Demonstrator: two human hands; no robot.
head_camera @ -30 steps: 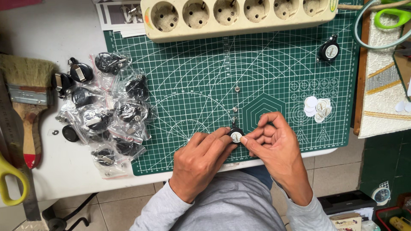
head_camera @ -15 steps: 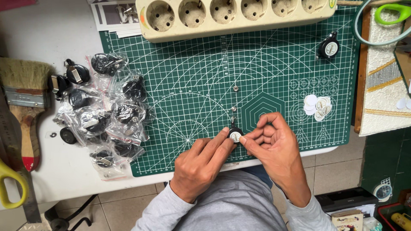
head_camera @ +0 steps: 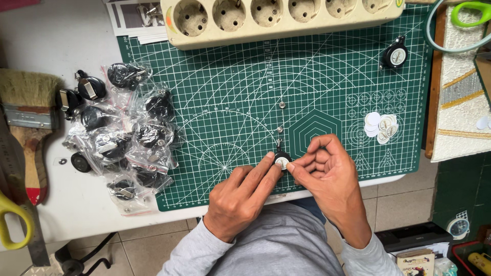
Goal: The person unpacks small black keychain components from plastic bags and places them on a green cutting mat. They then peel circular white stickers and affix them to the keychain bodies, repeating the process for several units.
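Observation:
Both hands meet over the near edge of a green cutting mat (head_camera: pixel 230 102). Between the fingertips of my left hand (head_camera: pixel 243 197) and my right hand (head_camera: pixel 327 171) is a small black round badge reel with a white face (head_camera: pixel 282 161). Its metal clip points away from me. Two tiny metal bits (head_camera: pixel 282 105) lie on the mat just beyond it. A small stack of white round stickers (head_camera: pixel 381 128) lies to the right of my right hand. A finished black reel with a white face (head_camera: pixel 395 55) rests at the mat's far right.
Several black reels in clear bags (head_camera: pixel 128 138) are piled at the mat's left edge. A beige power strip (head_camera: pixel 276 15) lies across the far side. A paintbrush (head_camera: pixel 28 117) and yellow-handled scissors (head_camera: pixel 13 225) sit at the left. A woven board (head_camera: pixel 463 102) borders the right.
The view has shifted slightly. My hands stay together on the small reel with only small finger movements.

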